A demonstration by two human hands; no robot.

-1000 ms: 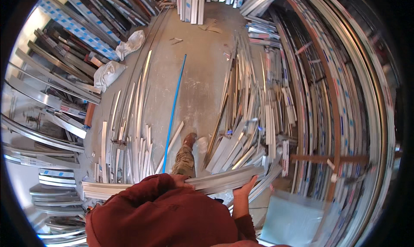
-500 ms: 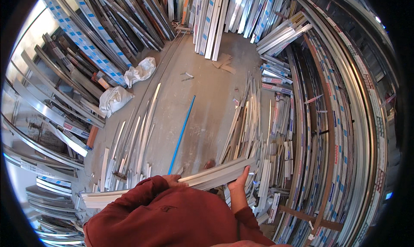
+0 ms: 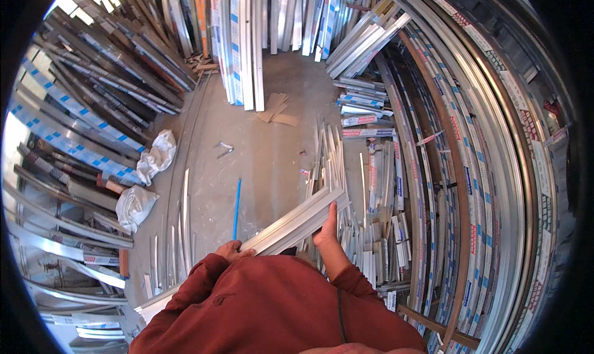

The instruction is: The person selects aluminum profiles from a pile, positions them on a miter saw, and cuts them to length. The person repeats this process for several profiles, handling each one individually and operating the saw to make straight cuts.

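Note:
A bundle of long silvery metal profiles lies slantwise across my front, its right end farther away from me. My left hand is closed around the bundle near its middle, close to my chest. Toward the far end, my right hand grips the bundle's right side, with the thumb stretched up along it. My left sleeve hides part of the bundle, and its other end comes out at the lower left. Just beyond my left hand, a thin blue strip lies on the floor.
Racks of long profiles curve along the right side. Loose offcuts lie on the floor ahead to the right. Upright profiles stand at the back, near cardboard pieces. White sacks sit by the left stacks.
The view has turned to the right, so the surroundings have shifted left. The bundle is now tilted more steeply, its right end farther forward. Both hands have kept their hold.

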